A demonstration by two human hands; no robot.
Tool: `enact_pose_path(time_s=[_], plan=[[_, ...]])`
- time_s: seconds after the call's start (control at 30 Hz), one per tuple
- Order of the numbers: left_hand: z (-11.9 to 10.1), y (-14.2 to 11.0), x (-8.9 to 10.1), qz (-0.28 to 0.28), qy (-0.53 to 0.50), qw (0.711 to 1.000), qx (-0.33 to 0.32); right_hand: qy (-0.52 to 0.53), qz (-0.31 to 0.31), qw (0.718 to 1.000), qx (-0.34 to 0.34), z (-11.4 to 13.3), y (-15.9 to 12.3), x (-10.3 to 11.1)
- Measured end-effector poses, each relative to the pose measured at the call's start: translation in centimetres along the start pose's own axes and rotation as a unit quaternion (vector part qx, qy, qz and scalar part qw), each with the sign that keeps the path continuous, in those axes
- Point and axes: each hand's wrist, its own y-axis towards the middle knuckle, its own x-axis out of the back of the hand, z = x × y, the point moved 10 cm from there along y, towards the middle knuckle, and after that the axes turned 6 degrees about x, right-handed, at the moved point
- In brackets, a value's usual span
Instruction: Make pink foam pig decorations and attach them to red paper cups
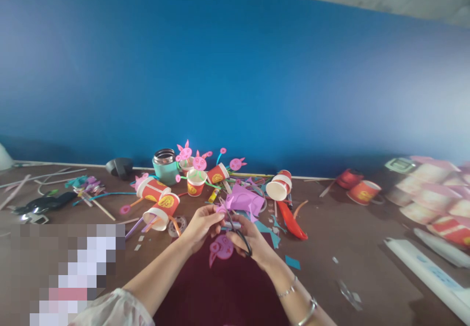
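Observation:
My left hand (201, 225) pinches a small piece of pink paper (221, 209) between thumb and fingers. Dark-handled scissors (243, 240) are in my right hand (255, 243), their blades up against that paper. How far apart the blades are is too small to make out. Just below my hands is a pink paper animal face (223, 247) with drawn features and a pointed ear. Beyond my fingers lies a sheet of purple paper (245, 199), among teal and purple scraps.
Red paper cups with pink animal faces, such as one upright cup (196, 183), stand and lie behind my hands. A teal jar (164, 167) is at the back. Rightward are a red spoon-like object (293, 224), stacked cups (429, 186) and a white strip (422, 267). A blue panel (235, 81) rises behind.

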Motion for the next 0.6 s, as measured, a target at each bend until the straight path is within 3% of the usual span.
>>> enact_pose_path(time_s=[0.6], plan=[[0.2,-0.01,-0.08,0.002,0.012,1.0,0.004,-0.013,0.009,1.0,-0.001,-0.08,-0.06,0.16]])
